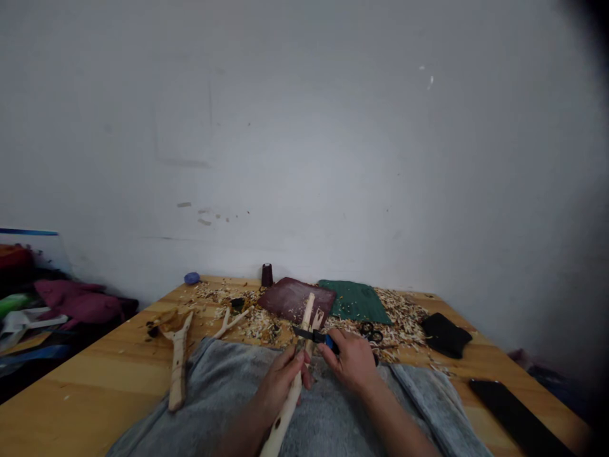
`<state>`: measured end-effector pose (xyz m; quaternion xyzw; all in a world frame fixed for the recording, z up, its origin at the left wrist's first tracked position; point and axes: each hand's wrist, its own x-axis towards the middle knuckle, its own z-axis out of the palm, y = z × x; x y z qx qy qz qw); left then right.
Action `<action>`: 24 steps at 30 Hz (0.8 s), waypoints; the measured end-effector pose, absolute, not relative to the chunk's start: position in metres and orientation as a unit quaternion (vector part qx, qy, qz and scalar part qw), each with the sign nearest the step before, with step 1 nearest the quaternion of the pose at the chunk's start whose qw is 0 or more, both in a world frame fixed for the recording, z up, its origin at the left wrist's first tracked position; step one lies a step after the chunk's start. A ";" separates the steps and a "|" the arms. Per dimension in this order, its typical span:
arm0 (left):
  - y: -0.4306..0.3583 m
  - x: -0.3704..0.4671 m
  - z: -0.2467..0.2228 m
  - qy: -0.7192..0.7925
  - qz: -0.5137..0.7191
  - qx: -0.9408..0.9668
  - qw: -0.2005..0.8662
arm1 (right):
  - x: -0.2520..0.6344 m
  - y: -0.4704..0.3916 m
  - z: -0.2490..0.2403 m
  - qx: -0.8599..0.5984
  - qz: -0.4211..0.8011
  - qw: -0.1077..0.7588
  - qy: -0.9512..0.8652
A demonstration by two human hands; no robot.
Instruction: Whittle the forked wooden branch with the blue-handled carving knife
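Observation:
My left hand (pixel 278 384) is wrapped round a pale, peeled forked branch (pixel 282 422), which slants up and away from me over a grey cloth (pixel 223 381). A darker patch shows on the wood near its fork, just above my fingers. My right hand (pixel 353 360) is closed on a knife (pixel 329 343) with a black and blue handle. Its dark blade points left and lies across the branch near the fork; whether it cuts into the wood I cannot tell. On the left, a carved forked stick (pixel 177 371) rests on the cloth's edge and the table.
Wood shavings (pixel 404 311) cover the back of the wooden table (pixel 90 374). Among them lie maroon leather (pixel 290 298), green leather (pixel 359 301), scissors (pixel 371 332) and a smaller forked stick (pixel 228 325). A thread spool (pixel 267 275) stands behind. Black material (pixel 446 334) and a phone (pixel 516 412) lie right.

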<state>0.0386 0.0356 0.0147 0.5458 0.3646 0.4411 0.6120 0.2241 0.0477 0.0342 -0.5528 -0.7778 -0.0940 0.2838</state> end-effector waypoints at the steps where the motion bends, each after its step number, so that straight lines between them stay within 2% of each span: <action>1: 0.036 0.038 0.014 0.366 0.440 0.548 0.610 | 0.224 0.048 0.034 -0.556 -0.100 0.284 -0.774; 6: 0.037 0.039 0.014 0.384 0.434 0.556 0.596 | 0.225 0.050 0.031 -0.583 -0.114 0.270 -0.757; 11: 0.036 0.040 0.022 0.335 0.444 0.495 0.667 | 0.213 0.048 0.028 -0.614 -0.045 0.274 -0.739; 14: 0.035 0.041 0.025 0.309 0.458 0.482 0.680 | 0.205 0.050 0.024 -0.596 0.076 0.340 -0.724; 18: 0.035 0.041 0.022 0.307 0.465 0.493 0.668 | 0.216 0.061 0.021 -0.580 0.230 0.475 -0.621; 22: 0.034 0.041 0.019 0.330 0.454 0.519 0.644 | 0.241 0.072 0.022 -0.560 0.280 0.562 -0.541; 24: 0.033 0.041 0.020 0.369 0.443 0.573 0.582 | 0.244 0.072 0.023 -0.538 0.286 0.569 -0.552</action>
